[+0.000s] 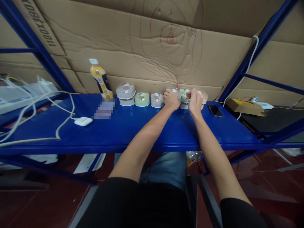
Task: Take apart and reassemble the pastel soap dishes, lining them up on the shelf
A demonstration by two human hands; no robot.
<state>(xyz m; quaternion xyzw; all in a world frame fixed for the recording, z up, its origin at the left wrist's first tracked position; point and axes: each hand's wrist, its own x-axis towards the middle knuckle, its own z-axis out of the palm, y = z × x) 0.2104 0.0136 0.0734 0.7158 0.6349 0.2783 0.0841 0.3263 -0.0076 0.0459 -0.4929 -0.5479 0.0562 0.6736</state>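
A row of small lidded containers stands along the back of the blue shelf (pixel 133 126). My left hand (pixel 171 99) grips a clear-lidded container (pixel 174 91) near the row's right end. My right hand (pixel 194 102) is closed around the green container (pixel 184 95) beside it, next to a peach-coloured one (pixel 203 94). Further left stand a grey container (pixel 157 99), a green one (pixel 142 99) and a taller stacked grey one (pixel 125 94).
A yellow bottle (pixel 101 79) leans at the back left near a blurred patch. A white charger (pixel 83 121) with cables lies at left. A black phone (pixel 215 110) lies right of my hands, a cardboard box (pixel 244 106) beyond. Cardboard sheets form the back wall.
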